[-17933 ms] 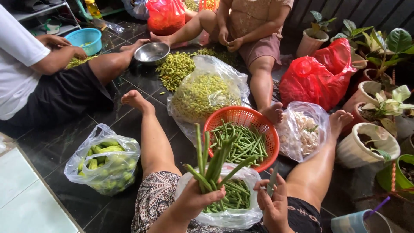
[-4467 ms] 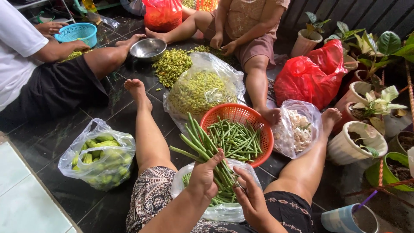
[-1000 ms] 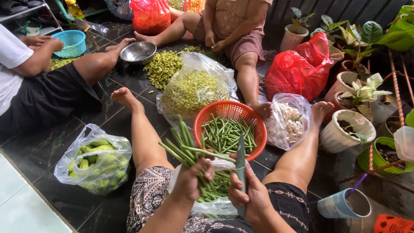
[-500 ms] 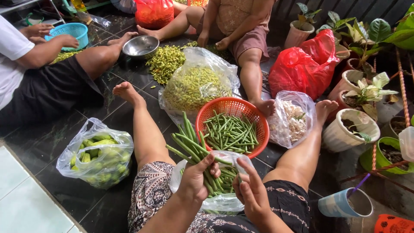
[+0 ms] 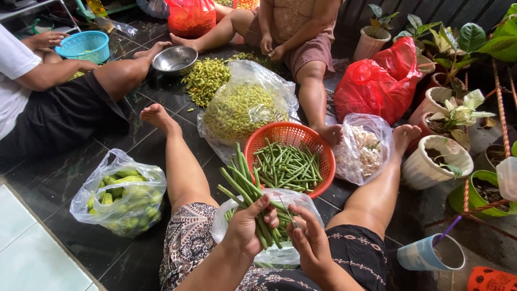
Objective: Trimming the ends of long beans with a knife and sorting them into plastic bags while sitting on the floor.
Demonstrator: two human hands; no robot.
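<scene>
My left hand [image 5: 245, 229]: grip clamped round bundle of long green beans [image 5: 249, 191], held over clear plastic bag [image 5: 269, 253] in my lap. Right hand [image 5: 309, 240]: fingers curled near bean ends, thin blade seemingly between them; cannot tell if grip closed.

Risks, as I judge:
- smooth, slender, stiff pods slide from loose bundle;
- blade close to left fingers;
- limp, slippery bag sags, spills onto dark glossy floor tiles [image 5: 70, 172].

Red perforated plastic basket [image 5: 291, 134] just ahead holds cut pieces.
</scene>
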